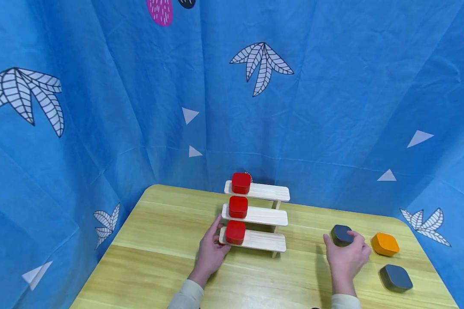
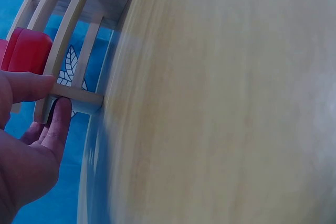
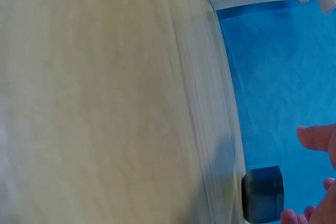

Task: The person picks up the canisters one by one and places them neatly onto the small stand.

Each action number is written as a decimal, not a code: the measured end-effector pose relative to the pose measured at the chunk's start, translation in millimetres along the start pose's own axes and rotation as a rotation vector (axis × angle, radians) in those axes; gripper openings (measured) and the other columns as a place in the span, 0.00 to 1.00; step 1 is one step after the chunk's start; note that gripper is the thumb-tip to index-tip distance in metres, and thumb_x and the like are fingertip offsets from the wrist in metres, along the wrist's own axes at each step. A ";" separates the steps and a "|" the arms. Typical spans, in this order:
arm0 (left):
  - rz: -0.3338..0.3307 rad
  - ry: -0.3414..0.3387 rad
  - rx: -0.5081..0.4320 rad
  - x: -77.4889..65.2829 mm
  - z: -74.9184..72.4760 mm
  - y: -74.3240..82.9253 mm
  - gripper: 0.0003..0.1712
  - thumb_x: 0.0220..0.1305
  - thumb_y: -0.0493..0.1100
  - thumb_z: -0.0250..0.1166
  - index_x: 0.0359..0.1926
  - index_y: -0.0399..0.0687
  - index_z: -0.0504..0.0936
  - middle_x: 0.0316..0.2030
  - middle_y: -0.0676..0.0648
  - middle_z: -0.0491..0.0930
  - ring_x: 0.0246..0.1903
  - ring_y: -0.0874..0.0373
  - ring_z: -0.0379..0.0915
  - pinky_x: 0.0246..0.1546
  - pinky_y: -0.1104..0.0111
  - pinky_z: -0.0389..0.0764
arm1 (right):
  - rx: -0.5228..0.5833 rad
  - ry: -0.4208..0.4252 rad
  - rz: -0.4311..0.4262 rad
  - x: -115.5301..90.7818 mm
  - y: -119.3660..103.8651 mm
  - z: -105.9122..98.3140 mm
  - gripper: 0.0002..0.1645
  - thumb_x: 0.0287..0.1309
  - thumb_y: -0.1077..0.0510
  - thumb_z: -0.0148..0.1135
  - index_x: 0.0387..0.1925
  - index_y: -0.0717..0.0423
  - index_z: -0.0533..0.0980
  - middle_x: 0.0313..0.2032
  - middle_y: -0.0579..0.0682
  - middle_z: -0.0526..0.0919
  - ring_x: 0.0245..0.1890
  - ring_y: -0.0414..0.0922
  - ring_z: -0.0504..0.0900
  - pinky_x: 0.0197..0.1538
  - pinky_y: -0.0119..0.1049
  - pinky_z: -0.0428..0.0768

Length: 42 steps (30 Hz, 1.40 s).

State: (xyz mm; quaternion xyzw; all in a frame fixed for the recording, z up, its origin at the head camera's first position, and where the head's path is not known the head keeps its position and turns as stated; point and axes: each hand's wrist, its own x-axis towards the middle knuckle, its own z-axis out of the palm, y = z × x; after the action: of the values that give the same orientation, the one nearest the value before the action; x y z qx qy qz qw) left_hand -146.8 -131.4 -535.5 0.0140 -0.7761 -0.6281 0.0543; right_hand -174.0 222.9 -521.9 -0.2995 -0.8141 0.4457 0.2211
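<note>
The right grip [image 1: 346, 257] is released, thumb and fingers spread about a dark block [image 1: 340, 235] just beyond it, a gap showing between thumb and block in the right wrist view; whether a fingertip already touches the block I cannot tell. The left grip [image 1: 212, 253] pinches the near left end of a three-tier rack [image 1: 263, 239], thumb and fingers on its lowest board. To take the block well, set the thumb low on one side and the fingers on the opposite one, then press evenly; pinching only the top edge would probably let it slip or tip. The left grip should stay light, since a hard pull could shift the rack. An orange block [image 1: 385, 244] sits just to the right of the right grip's fingers, the likeliest thing to get bumped, while a second dark block [image 1: 396, 278] lies farther right and nearer the person. Red blocks stand on the tiers beside and beyond the left grip, the lowest one [image 1: 236, 232] closest to its thumb and easily nudged. Between the two grips, bare surface [image 1: 278, 281] separates block from rack; a blue cloth [image 1: 332, 107] hangs beyond both.
</note>
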 end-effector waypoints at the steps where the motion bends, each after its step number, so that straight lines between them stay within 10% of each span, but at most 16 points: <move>1: 0.000 0.001 0.001 0.0 0.0 0.0 0.58 0.53 0.22 0.71 0.78 0.61 0.56 0.63 0.46 0.69 0.41 0.52 0.77 0.39 0.69 0.83 | 0.005 0.001 0.005 0.9 0.6 0.0 0.43 0.47 0.52 0.79 0.62 0.59 0.67 0.61 0.70 0.59 0.63 0.69 0.56 0.59 0.65 0.62; 42: 0.010 -0.007 -0.022 0.5 0.2 -1.6 0.59 0.52 0.21 0.70 0.78 0.64 0.57 0.64 0.45 0.69 0.44 0.51 0.76 0.39 0.68 0.83 | -0.024 -0.066 0.070 17.6 4.2 8.1 0.45 0.50 0.55 0.76 0.65 0.61 0.63 0.63 0.74 0.56 0.64 0.72 0.52 0.59 0.68 0.59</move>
State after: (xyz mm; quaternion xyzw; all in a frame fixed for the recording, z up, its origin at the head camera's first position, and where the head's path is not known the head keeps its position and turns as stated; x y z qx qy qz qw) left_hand -147.4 -131.7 -537.1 0.0073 -0.7693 -0.6364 0.0550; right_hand -190.6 231.9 -527.9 -0.3155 -0.8152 0.4532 0.1747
